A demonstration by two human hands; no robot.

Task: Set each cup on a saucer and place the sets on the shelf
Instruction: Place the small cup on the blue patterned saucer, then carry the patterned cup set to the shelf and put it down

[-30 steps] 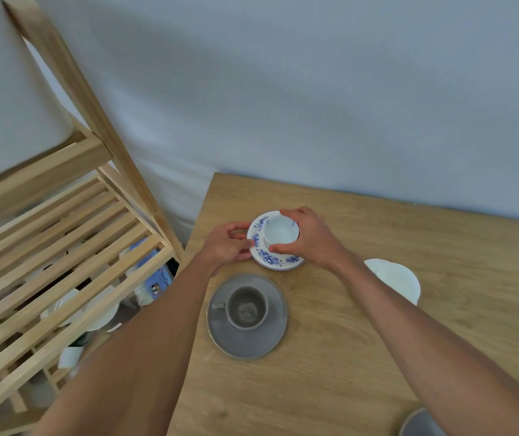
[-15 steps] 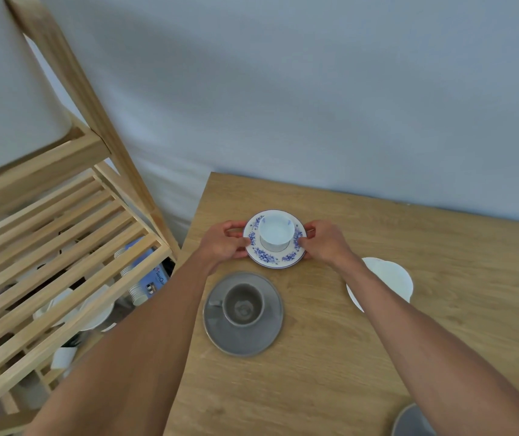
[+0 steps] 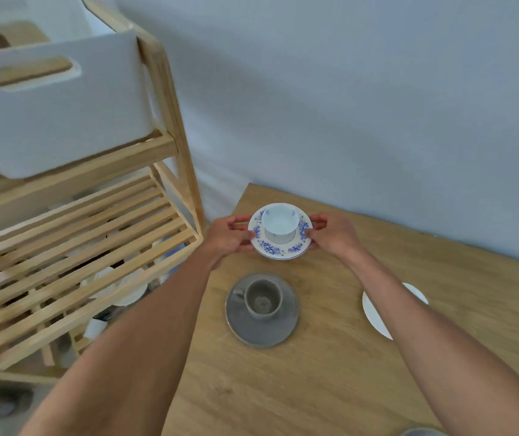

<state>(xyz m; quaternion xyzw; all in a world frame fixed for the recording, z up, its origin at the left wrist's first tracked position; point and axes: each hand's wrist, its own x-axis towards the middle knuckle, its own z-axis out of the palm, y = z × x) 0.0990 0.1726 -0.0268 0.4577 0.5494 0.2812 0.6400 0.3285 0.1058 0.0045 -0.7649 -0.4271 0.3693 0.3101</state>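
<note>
At the far left corner of the table (image 3: 346,388), both the left hand (image 3: 230,237) and right hand (image 3: 333,236) now pinch opposite rims of the blue-flowered saucer (image 3: 278,250), its white cup (image 3: 280,226) seated on it, apparently lifted and ready for the shelf (image 3: 79,247).

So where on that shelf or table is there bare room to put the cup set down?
The slatted shelf under the white bin shows bare. The table is free near its front edge, below the grey cup and saucer, and along the wall behind the right hand. It is crowded between the grey set and the white saucer.
</note>
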